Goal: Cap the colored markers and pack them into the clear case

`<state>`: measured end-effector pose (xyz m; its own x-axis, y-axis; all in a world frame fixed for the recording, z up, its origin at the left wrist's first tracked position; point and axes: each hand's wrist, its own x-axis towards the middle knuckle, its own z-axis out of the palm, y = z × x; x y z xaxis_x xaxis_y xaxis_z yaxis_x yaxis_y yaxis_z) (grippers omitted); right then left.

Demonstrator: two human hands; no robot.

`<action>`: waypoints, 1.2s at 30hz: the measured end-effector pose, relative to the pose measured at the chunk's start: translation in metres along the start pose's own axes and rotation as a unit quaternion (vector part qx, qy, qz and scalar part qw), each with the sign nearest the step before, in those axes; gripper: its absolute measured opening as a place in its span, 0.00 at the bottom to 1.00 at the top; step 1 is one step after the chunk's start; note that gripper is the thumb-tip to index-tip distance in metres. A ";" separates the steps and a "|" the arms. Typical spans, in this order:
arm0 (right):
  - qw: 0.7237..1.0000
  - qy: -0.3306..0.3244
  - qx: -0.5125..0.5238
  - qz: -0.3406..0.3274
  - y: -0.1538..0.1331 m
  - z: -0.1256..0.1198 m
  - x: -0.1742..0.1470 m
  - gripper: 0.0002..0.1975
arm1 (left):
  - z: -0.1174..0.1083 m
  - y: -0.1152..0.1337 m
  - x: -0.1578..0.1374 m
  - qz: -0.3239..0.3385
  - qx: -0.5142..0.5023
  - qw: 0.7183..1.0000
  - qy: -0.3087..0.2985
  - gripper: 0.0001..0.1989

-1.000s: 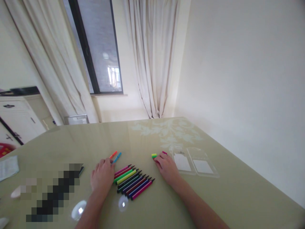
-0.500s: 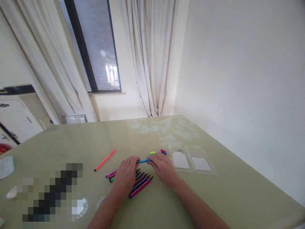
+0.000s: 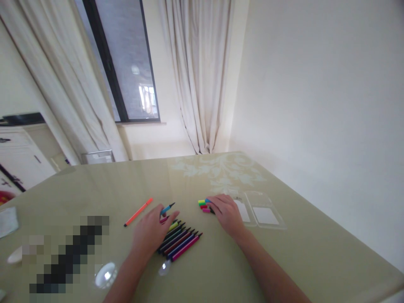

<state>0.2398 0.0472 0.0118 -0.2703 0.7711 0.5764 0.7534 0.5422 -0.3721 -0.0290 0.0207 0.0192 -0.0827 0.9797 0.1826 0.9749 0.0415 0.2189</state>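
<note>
My left hand (image 3: 150, 230) is closed on an uncapped blue marker (image 3: 167, 208), its dark tip pointing up and right. Beneath and beside that hand lies a slanted row of uncapped markers (image 3: 181, 242), dark tips to the right; the hand hides some of their left ends. Between the fingertips of my right hand (image 3: 225, 210) is a blue marker cap (image 3: 207, 200), low over the table. Yellow, green, red and pink caps (image 3: 202, 204) lie just left of those fingers, and others may be hidden under the hand. A capped orange marker (image 3: 139, 212) rests apart, left of my left hand.
A clear plastic case (image 3: 267, 214) with white inserts lies open at the right, partly behind my right hand. A blurred-out dark patch (image 3: 69, 256) covers the table's left side, near a round white object (image 3: 106, 275). A wall (image 3: 315, 105) borders the table's right edge.
The blue marker and its cap have come apart. My left hand has moved left and down with the marker, my right hand slightly right with the cap. More of the marker row shows.
</note>
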 end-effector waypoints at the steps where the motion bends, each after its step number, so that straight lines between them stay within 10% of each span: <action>1: 1.000 0.010 0.001 0.019 0.002 -0.001 0.000 0.11 | 0.001 -0.006 0.002 -0.008 0.002 1.000 0.019 0.22; 13: 0.991 -0.114 -0.055 0.042 -0.005 0.019 -0.005 0.04 | 0.018 -0.035 0.013 -0.029 0.009 0.999 0.016 0.20; 21: 0.988 -0.120 -0.078 0.048 -0.004 0.025 -0.003 0.04 | 0.018 -0.057 0.012 -0.141 0.054 0.987 0.050 0.18; 36: 0.993 -0.099 -0.061 0.022 -0.007 0.028 -0.004 0.03 | 0.012 -0.060 0.016 -0.144 0.042 0.986 0.075 0.15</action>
<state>0.2188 0.0497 -0.0082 -0.3387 0.8501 0.4034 0.8304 0.4716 -0.2966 -0.0867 0.0359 -0.0022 -0.3816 0.8853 0.2658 0.9199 0.3357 0.2025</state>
